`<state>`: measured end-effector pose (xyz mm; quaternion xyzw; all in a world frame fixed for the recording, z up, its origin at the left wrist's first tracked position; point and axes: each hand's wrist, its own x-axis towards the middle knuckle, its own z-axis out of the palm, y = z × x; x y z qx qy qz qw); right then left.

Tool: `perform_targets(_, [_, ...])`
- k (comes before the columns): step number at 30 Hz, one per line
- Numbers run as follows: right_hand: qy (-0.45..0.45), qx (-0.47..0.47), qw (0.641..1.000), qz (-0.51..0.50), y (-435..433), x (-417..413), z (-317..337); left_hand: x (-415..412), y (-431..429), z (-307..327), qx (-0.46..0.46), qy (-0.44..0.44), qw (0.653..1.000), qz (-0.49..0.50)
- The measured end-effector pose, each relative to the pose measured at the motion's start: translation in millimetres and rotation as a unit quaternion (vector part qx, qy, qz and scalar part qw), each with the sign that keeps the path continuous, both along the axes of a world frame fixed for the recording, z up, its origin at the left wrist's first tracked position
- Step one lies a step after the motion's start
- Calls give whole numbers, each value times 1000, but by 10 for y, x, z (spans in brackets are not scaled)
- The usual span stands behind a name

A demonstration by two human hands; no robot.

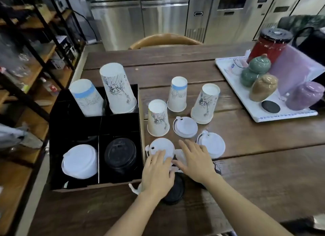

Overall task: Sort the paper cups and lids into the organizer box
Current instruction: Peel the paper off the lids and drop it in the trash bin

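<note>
Black lids (174,188): they are lying nearest to the person, just right of the organizer box (140,130), partly under both hands; they are risking to be dragged off or forgotten while the white ones are being gathered.

Left hand (156,172): it is pressing flat, fingers loose and spread, on a white lid (162,146) just right of the box wall; no closed grip is showing, so the lid could be slipping when lifted.

Right hand (195,162): it is lying open over crumpled white lids, touching them; whether anything is pinched underneath, I cannot tell. Two lids could be coming up stuck together.

Box front compartments: the white lid stack (80,161) and the black lid stack (120,154) are sitting here; a white lid could be landing in the black side.

Loose cups (158,118): three are standing upside down on the tabletop (246,148), right of the box, beyond the hands; a reaching arm could be knocking them over.

Box rear compartments: two cup stacks (117,90) are leaning; adding more could be tipping them.
</note>
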<state>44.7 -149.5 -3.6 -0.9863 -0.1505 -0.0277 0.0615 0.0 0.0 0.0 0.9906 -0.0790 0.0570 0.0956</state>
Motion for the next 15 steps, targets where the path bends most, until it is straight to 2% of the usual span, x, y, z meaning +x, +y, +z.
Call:
perform_targets(4, [-1, -32, 999, 21, -1, -39, -115, -16, -37, -22, -33, 39, 999, -2])
perform_targets(7, [5, -34, 999, 18, -10, -51, -174, -14, -44, -57, -6, 26, 1000, 8])
perform_targets(12, [23, 5, 1000, 5, -42, -33, -117, -29, -70, 16, -3, 37, 999, 30])
perform_targets(15, [56, 61, 997, -8, -60, -21, -38, -71, -80, 70, -85, 45, 993, 69])
